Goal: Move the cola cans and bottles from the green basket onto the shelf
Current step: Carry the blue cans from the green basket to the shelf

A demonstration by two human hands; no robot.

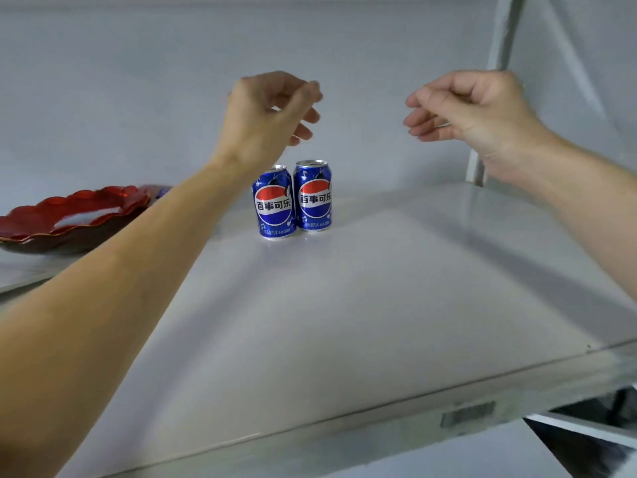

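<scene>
Two blue cola cans stand upright side by side at the back middle of the white shelf (396, 305): the left can (274, 203) and the right can (313, 198), touching or nearly so. My left hand (267, 115) hovers just above the left can, fingers loosely curled, holding nothing. My right hand (472, 108) hangs in the air to the right of the cans, fingers curled and apart, empty too. The green basket is out of view.
A stack of red scalloped plates (69, 215) sits on the shelf at the far left. A white upright post (496, 91) rises at the back right corner. The shelf's front edge (379, 429) runs across the bottom, with a lower level visible at bottom right.
</scene>
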